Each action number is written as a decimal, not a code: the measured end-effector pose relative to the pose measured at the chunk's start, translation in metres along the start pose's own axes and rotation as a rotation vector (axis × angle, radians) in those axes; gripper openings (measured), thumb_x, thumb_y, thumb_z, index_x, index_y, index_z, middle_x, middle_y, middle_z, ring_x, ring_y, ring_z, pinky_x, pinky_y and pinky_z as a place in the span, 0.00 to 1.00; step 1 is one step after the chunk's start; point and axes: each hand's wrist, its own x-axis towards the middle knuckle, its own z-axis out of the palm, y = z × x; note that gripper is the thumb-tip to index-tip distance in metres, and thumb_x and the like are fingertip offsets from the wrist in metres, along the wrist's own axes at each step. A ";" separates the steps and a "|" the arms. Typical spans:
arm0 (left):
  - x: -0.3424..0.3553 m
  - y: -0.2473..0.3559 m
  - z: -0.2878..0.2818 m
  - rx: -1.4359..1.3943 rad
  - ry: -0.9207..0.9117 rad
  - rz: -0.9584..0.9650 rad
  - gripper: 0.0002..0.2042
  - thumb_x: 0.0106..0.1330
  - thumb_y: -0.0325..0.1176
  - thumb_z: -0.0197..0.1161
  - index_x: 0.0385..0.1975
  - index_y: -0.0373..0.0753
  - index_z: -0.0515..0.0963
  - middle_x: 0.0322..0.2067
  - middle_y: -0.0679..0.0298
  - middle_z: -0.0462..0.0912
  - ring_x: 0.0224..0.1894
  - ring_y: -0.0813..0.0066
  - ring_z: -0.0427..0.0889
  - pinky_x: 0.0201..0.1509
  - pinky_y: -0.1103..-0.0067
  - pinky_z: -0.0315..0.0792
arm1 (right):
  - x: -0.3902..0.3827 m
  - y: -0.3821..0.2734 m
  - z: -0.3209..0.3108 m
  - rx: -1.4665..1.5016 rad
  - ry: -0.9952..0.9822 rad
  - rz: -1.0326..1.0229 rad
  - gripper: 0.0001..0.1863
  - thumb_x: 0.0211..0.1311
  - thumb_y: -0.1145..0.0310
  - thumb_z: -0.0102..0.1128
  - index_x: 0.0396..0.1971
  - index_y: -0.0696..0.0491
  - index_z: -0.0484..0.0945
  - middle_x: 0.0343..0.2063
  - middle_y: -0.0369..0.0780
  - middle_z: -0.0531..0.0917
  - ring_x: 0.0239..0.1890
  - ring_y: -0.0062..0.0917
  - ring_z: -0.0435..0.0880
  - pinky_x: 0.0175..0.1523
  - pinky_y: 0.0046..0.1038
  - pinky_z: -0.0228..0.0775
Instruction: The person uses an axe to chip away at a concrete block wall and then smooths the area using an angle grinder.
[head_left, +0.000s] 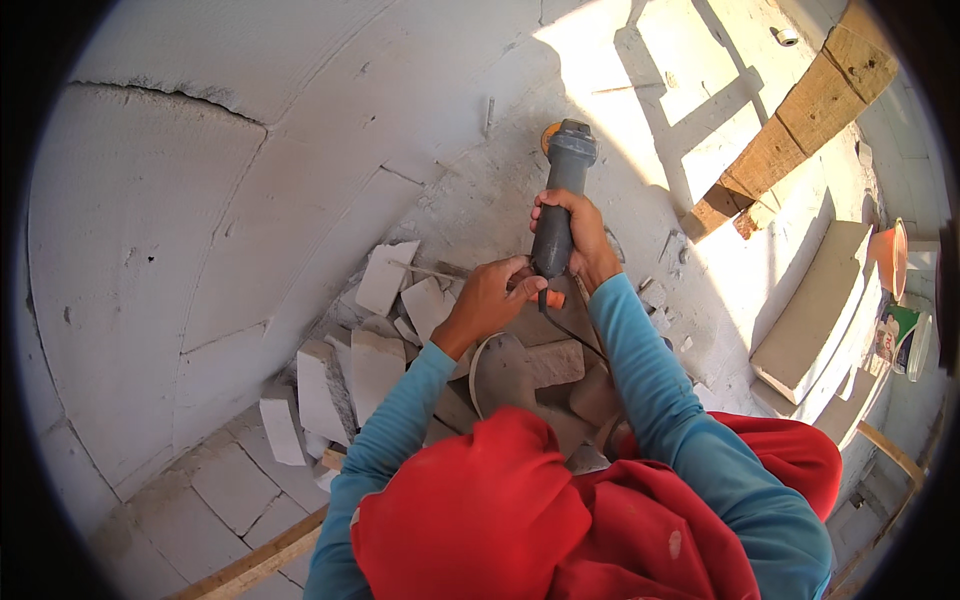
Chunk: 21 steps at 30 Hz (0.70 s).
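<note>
Around eight o'clock, pale block pieces (322, 390). At centre, left hand (492, 300) curled near cord (545, 303); grasping or not, cannot tell. Toward one o'clock, dark grinder (570, 160), probably heavy, rigid; best grasped around the barrel (553, 245), as by right hand (588, 235) at two o'clock, fingers wrapped.

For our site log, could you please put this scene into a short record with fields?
Right hand: wrapped around the grinder
Left hand: at the grinder's back end, by the cord; exact grip unclear
Grinder: dark grey, orange disc partly visible
Broken blocks: heaped near the pale wall
Wooden beam: upper right
Orange bucket: far right
</note>
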 end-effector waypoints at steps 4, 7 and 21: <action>-0.002 -0.016 -0.009 0.250 -0.021 0.060 0.20 0.69 0.46 0.72 0.39 0.30 0.83 0.30 0.49 0.87 0.37 0.50 0.88 0.45 0.64 0.78 | -0.002 0.017 0.012 -0.052 0.066 -0.044 0.15 0.56 0.68 0.68 0.39 0.61 0.78 0.31 0.42 0.84 0.31 0.28 0.86 0.40 0.31 0.84; -0.004 -0.024 -0.010 0.403 -0.008 0.139 0.19 0.69 0.44 0.71 0.33 0.31 0.81 0.27 0.48 0.84 0.35 0.44 0.85 0.41 0.61 0.75 | 0.004 0.033 0.012 -0.095 0.071 -0.028 0.14 0.56 0.68 0.67 0.39 0.61 0.78 0.31 0.42 0.84 0.30 0.28 0.86 0.38 0.32 0.84; -0.006 -0.052 -0.006 0.525 0.042 0.072 0.21 0.63 0.51 0.75 0.30 0.35 0.84 0.20 0.52 0.82 0.28 0.46 0.84 0.43 0.59 0.75 | 0.026 0.062 0.015 -0.223 -0.009 0.016 0.15 0.53 0.74 0.67 0.40 0.61 0.76 0.29 0.42 0.83 0.27 0.27 0.85 0.34 0.32 0.82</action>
